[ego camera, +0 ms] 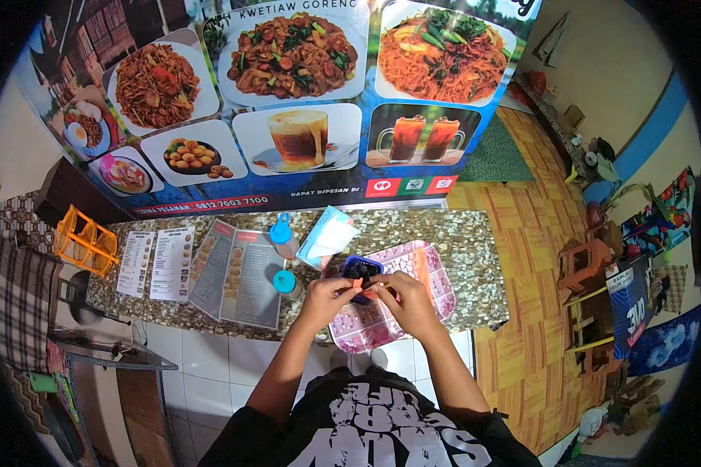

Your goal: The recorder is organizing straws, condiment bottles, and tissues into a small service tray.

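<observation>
My left hand (328, 299) pinches a small orange piece (358, 283), perhaps paper or plastic, between thumb and fingertips. Close against it, my right hand (410, 302) has its thumb and fingers brought together on the same piece; the fingers partly hide it. Just beyond the fingertips stands a small dark blue basket (363, 265) with black contents too dark to make out. Beneath both hands lies a pink patterned tray (359, 334). On its right part rest an orange strip (422, 267) and a white-and-pink patterned sheet (398, 261).
Behind the basket are a tissue box (327, 236) and a blue-capped bottle (283, 234). A teal-lidded container (286, 283) stands left of my left hand. Opened menus (248, 280) and printed sheets (172, 262) lie farther left, near an orange plastic rack (86, 240). A food banner (304, 187) borders the stone-patterned counter (479, 251).
</observation>
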Demonstrator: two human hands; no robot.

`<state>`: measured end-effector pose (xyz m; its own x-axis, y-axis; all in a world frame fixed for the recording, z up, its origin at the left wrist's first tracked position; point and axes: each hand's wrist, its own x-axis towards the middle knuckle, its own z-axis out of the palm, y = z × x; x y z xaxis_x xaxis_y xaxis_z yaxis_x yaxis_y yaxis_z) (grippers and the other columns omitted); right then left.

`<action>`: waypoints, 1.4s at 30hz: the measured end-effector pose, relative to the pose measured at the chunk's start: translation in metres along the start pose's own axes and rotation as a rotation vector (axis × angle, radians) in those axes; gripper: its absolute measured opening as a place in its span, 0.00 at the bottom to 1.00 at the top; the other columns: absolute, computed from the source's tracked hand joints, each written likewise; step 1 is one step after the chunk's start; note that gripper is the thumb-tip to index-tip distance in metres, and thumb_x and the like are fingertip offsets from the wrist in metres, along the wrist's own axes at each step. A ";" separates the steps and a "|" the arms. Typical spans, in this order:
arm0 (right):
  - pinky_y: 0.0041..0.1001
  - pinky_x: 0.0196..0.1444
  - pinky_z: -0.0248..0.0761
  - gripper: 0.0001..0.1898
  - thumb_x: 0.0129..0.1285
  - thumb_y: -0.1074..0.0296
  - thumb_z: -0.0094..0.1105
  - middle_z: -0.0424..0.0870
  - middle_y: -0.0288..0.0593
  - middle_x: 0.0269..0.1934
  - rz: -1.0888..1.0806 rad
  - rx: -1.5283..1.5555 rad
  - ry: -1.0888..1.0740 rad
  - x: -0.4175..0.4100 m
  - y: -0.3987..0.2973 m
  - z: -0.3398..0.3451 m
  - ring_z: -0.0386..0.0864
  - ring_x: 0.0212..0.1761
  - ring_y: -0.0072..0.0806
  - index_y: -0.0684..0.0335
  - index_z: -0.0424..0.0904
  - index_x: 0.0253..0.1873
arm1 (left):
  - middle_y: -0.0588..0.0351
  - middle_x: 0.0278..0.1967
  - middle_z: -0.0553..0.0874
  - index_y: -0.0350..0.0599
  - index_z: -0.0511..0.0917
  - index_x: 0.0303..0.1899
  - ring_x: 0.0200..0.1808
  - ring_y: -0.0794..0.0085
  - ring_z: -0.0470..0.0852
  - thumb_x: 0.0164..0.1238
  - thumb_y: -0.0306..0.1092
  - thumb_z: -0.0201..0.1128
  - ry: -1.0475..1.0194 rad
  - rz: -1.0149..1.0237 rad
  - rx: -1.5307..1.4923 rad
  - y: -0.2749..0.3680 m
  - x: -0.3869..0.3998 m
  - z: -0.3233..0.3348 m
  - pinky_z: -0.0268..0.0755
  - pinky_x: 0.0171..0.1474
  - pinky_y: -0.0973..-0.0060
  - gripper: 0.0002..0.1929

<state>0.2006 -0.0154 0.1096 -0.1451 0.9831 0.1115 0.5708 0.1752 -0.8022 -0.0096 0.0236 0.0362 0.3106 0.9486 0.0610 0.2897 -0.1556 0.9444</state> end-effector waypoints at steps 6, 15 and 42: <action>0.37 0.43 0.78 0.10 0.66 0.67 0.71 0.87 0.52 0.37 -0.090 -0.002 0.055 -0.002 0.025 0.019 0.83 0.37 0.45 0.67 0.88 0.47 | 0.49 0.38 0.92 0.38 0.89 0.47 0.37 0.69 0.92 0.67 0.29 0.72 -0.017 0.089 0.132 -0.010 -0.001 0.006 0.82 0.39 0.72 0.10; 0.40 0.49 0.76 0.11 0.66 0.70 0.69 0.87 0.48 0.42 -0.240 -0.030 0.146 -0.004 0.022 0.017 0.81 0.44 0.45 0.64 0.89 0.51 | 0.51 0.40 0.92 0.38 0.90 0.44 0.36 0.69 0.89 0.64 0.27 0.75 0.093 0.292 0.056 0.005 0.000 0.007 0.81 0.38 0.73 0.09; 0.56 0.82 0.44 0.34 0.74 0.57 0.58 0.64 0.55 0.78 -0.279 -0.330 -0.066 -0.023 0.044 0.048 0.59 0.82 0.52 0.67 0.61 0.79 | 0.45 0.37 0.87 0.39 0.86 0.47 0.39 0.50 0.87 0.52 0.22 0.70 0.056 0.251 0.245 -0.030 -0.002 0.034 0.79 0.44 0.61 0.17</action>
<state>0.1902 -0.0332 0.0437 -0.3761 0.8919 0.2511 0.7282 0.4521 -0.5150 0.0123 0.0167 -0.0032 0.3518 0.8848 0.3057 0.4211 -0.4413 0.7925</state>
